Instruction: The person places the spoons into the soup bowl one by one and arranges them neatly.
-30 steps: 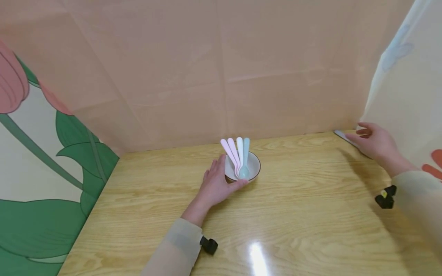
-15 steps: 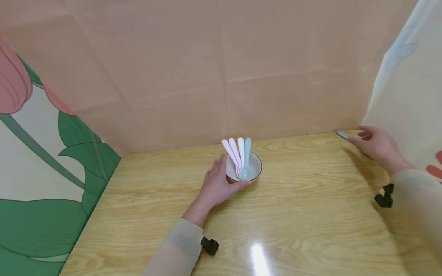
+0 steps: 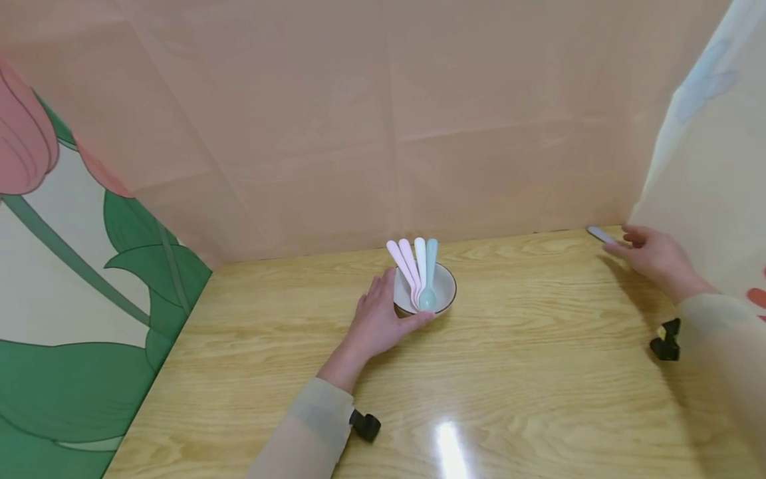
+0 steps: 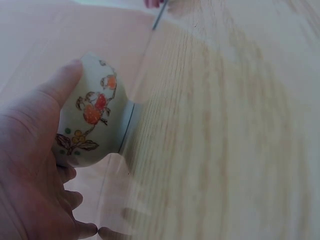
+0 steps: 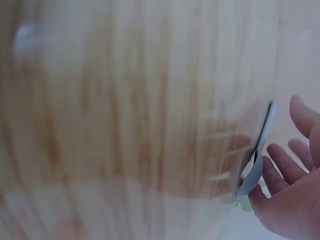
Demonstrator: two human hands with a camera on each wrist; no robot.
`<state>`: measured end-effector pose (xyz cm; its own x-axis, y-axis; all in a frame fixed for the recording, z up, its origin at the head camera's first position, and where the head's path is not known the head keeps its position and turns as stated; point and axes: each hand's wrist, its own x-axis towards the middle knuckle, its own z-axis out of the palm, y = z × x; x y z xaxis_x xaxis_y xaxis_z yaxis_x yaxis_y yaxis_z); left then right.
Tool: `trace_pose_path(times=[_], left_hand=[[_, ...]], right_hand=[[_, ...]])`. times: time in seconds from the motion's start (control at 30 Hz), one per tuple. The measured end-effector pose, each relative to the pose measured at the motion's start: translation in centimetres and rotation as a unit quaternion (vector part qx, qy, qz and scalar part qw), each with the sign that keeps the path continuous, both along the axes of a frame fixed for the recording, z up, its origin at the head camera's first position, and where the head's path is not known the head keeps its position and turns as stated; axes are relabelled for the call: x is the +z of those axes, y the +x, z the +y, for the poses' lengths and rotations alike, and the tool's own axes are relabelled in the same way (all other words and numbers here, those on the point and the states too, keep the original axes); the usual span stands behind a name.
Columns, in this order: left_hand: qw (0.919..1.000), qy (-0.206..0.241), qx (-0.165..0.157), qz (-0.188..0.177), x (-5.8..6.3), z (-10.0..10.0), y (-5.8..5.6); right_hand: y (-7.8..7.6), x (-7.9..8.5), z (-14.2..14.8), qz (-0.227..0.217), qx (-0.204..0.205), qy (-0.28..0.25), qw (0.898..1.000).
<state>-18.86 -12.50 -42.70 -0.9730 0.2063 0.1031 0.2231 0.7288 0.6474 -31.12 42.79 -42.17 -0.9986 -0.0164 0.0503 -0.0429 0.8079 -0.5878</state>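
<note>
A small white bowl (image 3: 445, 286) with a dark rim stands on the table, its painted fruit pattern showing in the left wrist view. My left hand (image 3: 377, 319) holds it from the left, thumb on the near side and fingers around the far side. Two pink spoons (image 3: 402, 263), a white spoon (image 3: 421, 256) and a blue-green spoon (image 3: 427, 296) lean in it with handles fanned upward. At the far right, my right hand (image 3: 658, 256) is beside a grey-blue spoon (image 5: 252, 175) on the table. Its fingers are loosely bent at the spoon's head, with the thumb apart from the handle.
A peach-coloured sheet (image 3: 299, 133) rises behind the wooden table (image 3: 509, 372). A pale panel (image 3: 718, 179) stands close beside my right hand. On the left is a panel with printed flowers and leaves (image 3: 54, 392).
My right hand has come down a little over the far-right spoon, hiding its near part. The left hand keeps its hold on the bowl. The head view has shifted slightly.
</note>
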Motion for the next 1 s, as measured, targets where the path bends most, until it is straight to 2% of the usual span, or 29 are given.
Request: trace_pose_path(times=[0.37, 0.8, 1.0], left_hand=[[1.0, -0.004, -0.001, -0.001, -0.1, 0.1, 0.1], [1.0, -0.008, 0.001, -0.004, -0.1, 0.1, 0.1], [0.9999, -0.01, 0.0, -0.006, -0.3, 0.2, 0.1]], right_hand=[[-0.7, -1.0, 0.4, 0.013, 0.006, 0.02, 1.0], [-0.7, -0.8, 0.1, 0.032, 0.013, 0.039, 0.999], [-1.1, -1.2, 0.3, 0.034, 0.006, 0.035, 0.999]])
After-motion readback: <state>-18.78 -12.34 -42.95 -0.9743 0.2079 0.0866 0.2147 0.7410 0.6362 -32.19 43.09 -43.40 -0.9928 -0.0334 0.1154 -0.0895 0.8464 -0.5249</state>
